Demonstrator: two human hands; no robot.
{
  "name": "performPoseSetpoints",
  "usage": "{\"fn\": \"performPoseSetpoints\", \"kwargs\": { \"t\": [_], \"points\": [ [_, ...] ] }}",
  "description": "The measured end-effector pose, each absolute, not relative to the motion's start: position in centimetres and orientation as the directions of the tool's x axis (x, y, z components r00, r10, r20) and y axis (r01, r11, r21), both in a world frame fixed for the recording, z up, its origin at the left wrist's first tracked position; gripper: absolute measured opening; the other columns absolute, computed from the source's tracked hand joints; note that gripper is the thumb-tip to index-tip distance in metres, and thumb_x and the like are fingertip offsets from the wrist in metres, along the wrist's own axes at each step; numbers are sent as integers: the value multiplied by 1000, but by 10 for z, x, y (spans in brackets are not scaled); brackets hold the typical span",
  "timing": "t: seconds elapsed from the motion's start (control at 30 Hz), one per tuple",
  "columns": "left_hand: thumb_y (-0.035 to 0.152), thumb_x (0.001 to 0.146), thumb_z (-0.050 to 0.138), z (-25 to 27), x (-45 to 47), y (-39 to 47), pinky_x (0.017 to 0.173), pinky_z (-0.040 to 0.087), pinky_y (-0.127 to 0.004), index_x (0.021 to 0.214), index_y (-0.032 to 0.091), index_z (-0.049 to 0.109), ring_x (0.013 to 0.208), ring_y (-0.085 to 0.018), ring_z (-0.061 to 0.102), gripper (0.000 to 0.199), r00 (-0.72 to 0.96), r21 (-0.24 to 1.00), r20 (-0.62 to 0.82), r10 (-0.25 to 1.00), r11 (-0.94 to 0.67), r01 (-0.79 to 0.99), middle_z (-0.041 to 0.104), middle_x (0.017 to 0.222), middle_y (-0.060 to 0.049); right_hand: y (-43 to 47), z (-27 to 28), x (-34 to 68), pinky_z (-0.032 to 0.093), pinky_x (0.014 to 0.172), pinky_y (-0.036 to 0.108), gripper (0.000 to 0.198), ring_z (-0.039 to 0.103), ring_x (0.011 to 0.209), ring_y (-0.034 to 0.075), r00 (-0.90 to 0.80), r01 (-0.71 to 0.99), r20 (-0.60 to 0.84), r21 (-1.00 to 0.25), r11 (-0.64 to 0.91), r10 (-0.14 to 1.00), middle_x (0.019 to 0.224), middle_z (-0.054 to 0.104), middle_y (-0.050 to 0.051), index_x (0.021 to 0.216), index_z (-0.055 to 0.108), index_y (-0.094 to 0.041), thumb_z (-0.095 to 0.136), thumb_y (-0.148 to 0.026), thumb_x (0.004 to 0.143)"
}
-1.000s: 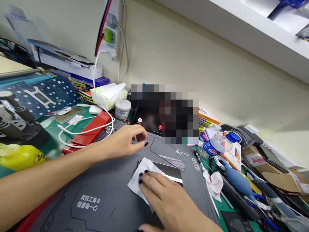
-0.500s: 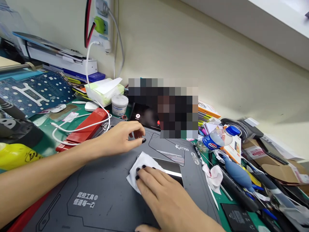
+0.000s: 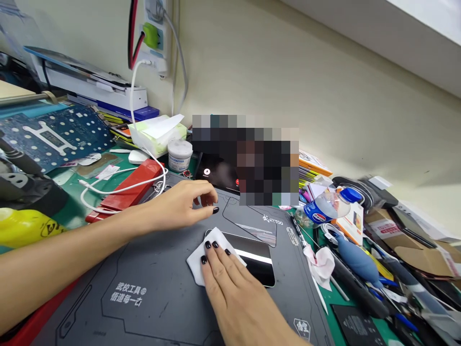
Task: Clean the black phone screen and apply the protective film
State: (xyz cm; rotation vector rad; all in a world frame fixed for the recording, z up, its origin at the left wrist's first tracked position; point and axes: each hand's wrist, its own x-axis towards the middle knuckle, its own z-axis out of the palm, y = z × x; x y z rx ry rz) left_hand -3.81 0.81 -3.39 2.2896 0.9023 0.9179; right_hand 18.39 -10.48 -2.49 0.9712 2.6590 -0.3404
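More phone [image 3: 264,275] shows as right hand [image 3: 234,288], flat atop white cloth [image 3: 196,263], shifts leftward; left hand [image 3: 180,204] empty, thumb apart from fingers.

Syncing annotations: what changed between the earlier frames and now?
The right hand shifted slightly left, uncovering more of the phone, including its near right corner. Nothing was visibly picked up or let go. The white cloth is still under that hand; the left hand stayed over the gray mat.
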Motion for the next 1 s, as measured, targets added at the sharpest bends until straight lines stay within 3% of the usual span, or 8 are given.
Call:
{"fn": "performPoseSetpoints", "kwargs": {
  "t": [0.13, 0.3, 0.47, 0.6, 0.67, 0.83, 0.93, 1.0],
  "points": [
    [25, 90, 58, -34, -38, 9, 73, 58, -28, 89, 22, 65, 73, -16, 67, 8, 549, 651, 402, 732, -651, 391, 73, 85, 0, -107, -31, 187, 39, 126, 64, 100, 31, 157, 52, -666, 734, -297, -99, 672, 684, 169, 26, 34, 161, 41, 7, 68, -61, 94],
    [26, 89, 56, -35, -37, 9, 72, 57, -27, 89, 22, 65, 73, -15, 67, 9, 551, 651, 403, 731, -651, 389, 73, 85, 0, -107, -33, 179, 41, 127, 50, 64, 36, 157, 41, -736, 654, -295, -75, 753, 610, 168, 33, 27, 161, 44, 2, 52, -31, 107],
    [26, 89, 56, -36, -37, 7, 69, 56, -27, 89, 22, 66, 73, -15, 67, 11, 542, 654, 402, 738, -645, 394, 73, 85, 0, -105, -23, 174, 38, 127, 60, 102, 30, 155, 52, -653, 733, -340, -61, 678, 676, 166, 27, 37, 160, 40, 11, 63, -65, 96],
    [29, 90, 56, -37, -37, 7, 70, 56, -28, 89, 22, 67, 73, -15, 67, 13, 546, 658, 390, 741, -639, 398, 74, 85, 0, -110, -32, 175, 52, 119, 51, 60, 44, 151, 44, -673, 681, -375, 22, 732, 638, 163, 40, 30, 159, 47, 5, 46, -29, 109],
    [30, 90, 56, -37, -37, 7, 72, 56, -28, 90, 22, 67, 74, -15, 67, 13, 547, 660, 384, 744, -635, 401, 74, 87, 0, -109, -37, 175, 50, 122, 49, 57, 42, 153, 41, -720, 638, -341, 18, 770, 605, 165, 39, 28, 160, 45, 3, 41, -23, 110],
    [31, 90, 55, -35, -37, 6, 70, 55, -28, 88, 22, 67, 73, -15, 66, 14, 542, 670, 368, 756, -620, 409, 73, 85, 0, -103, -26, 174, 37, 128, 57, 95, 30, 157, 49, -670, 718, -336, -67, 693, 662, 168, 25, 33, 162, 37, 8, 50, -67, 104],
    [32, 91, 56, -33, -36, 6, 69, 55, -28, 89, 22, 67, 73, -15, 67, 15, 539, 674, 357, 763, -610, 416, 73, 84, 0, -109, -19, 172, 44, 120, 67, 111, 33, 152, 58, -489, 826, -447, 40, 563, 749, 163, 28, 41, 158, 39, 15, 45, -79, 99],
    [32, 91, 55, -33, -36, 6, 69, 55, -28, 88, 22, 67, 72, -15, 66, 16, 541, 675, 351, 764, -607, 419, 73, 84, 0, -116, -22, 172, 51, 113, 68, 108, 40, 148, 60, -431, 829, -490, 117, 547, 758, 159, 35, 43, 155, 43, 17, 46, -76, 100]
  ]
}}
